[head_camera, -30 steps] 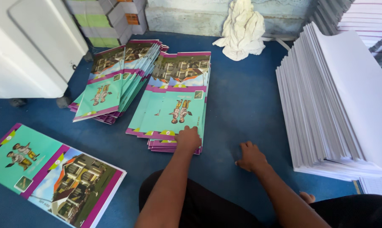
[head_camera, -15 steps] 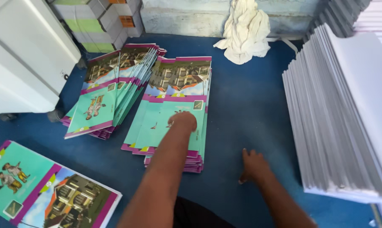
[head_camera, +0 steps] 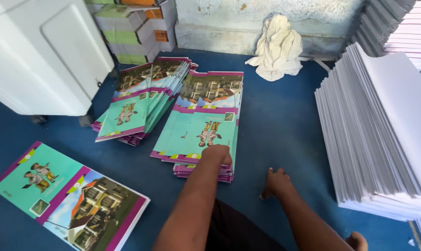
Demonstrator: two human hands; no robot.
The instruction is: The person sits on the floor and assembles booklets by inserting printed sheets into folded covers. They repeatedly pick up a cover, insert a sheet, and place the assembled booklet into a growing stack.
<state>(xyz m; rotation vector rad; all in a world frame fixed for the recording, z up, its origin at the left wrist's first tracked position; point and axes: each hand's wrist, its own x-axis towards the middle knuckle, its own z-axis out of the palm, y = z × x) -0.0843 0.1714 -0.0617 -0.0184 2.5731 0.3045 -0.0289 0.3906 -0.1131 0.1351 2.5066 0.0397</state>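
A fanned stack of teal and purple printed covers [head_camera: 202,126] lies on the blue floor in the middle. My left hand [head_camera: 217,155] rests on its near edge, fingers curled onto the top cover. My right hand [head_camera: 276,182] is pressed on the bare floor just to the right of that stack, fingers spread, holding nothing. A second fanned stack of the same covers [head_camera: 140,100] lies to the left. A third flat stack, opened out to show a house picture, [head_camera: 71,197] sits at the near left.
A tall slanted pile of white sheets [head_camera: 382,130] fills the right side. A crumpled white cloth [head_camera: 278,46] lies by the back wall. A white machine housing [head_camera: 43,56] stands at the left, with cardboard boxes [head_camera: 133,28] behind it.
My left hand slid forward onto the middle stack, then drew back to its near edge. My right hand stayed planted on the floor. The view shifted slightly.
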